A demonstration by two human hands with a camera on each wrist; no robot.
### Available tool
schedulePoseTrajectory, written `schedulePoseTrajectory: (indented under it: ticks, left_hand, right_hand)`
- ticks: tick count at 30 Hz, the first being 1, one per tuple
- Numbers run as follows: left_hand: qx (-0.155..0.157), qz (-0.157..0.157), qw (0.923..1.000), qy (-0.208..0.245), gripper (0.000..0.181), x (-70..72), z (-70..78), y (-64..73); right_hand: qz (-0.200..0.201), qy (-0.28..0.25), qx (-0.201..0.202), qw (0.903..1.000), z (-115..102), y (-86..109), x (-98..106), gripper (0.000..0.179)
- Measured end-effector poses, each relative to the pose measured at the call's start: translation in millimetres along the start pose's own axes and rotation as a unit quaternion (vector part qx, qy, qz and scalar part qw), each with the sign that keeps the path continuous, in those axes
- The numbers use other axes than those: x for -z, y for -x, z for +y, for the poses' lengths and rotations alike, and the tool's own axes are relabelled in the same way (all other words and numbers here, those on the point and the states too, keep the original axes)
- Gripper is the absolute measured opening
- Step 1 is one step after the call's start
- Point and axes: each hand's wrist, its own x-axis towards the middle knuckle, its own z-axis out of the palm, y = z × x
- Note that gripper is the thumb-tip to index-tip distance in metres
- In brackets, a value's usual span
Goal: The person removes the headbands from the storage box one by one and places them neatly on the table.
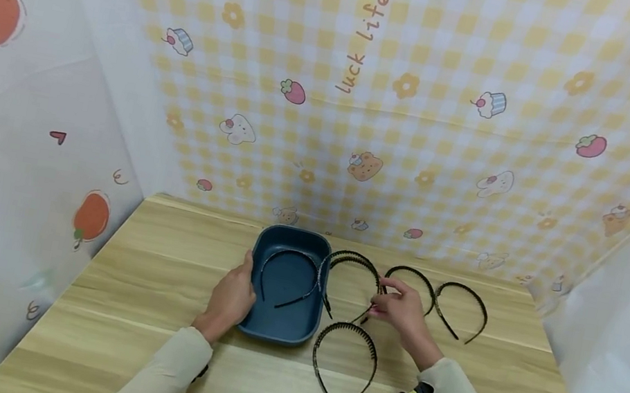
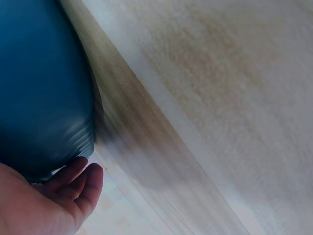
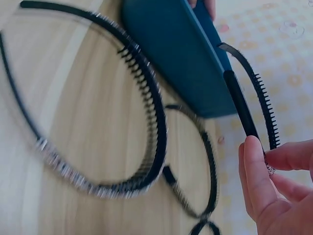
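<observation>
My left hand (image 1: 230, 297) grips the left side of a dark blue plastic bin (image 1: 280, 336), fingers along its outer wall. In the left wrist view, its fingertips (image 2: 93, 188) curl by the bin's lower corner. One black headband (image 1: 294, 252) lies inside the bin. Right of it, my right hand (image 1: 399, 310) pinches another black toothed headband (image 3: 264, 98) near one end, raised above the table with its ends toward the bin in the right wrist view. In the head view the held headband overlaps another one behind it. A toothed headband (image 1: 351, 326) with glittery sides lies in front.
Two more headbands lie to the right: one headband (image 1: 412, 270) partly behind my right hand, another headband (image 1: 483, 309) farther right. The wood-grain table (image 1: 171, 255) meets a yellow checked backdrop (image 1: 310, 153) at the back. White sheets stand at both sides.
</observation>
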Motion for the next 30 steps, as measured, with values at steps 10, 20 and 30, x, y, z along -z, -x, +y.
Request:
schedulePoseTrajectory:
  ticks: [10,20,30]
  left_hand:
    - [-0.004,-0.008,1.0,-0.002,0.064,0.1,1.9,-2.2]
    - [0.0,-0.006,1.0,-0.005,0.065,0.1,-1.1,-0.2]
    - [0.009,-0.013,0.9999,-0.004,0.067,-0.4,-1.0,-3.0]
  right_hand:
    - [0.004,0.031,-0.001,0.9995,21.1,11.3,34.2,0.052]
    - [-0.003,0.071,-0.009,0.9974,42.9,25.9,59.8,0.051]
    - [-0.005,0.097,-0.021,0.9951,64.7,36.9,82.6,0.052]
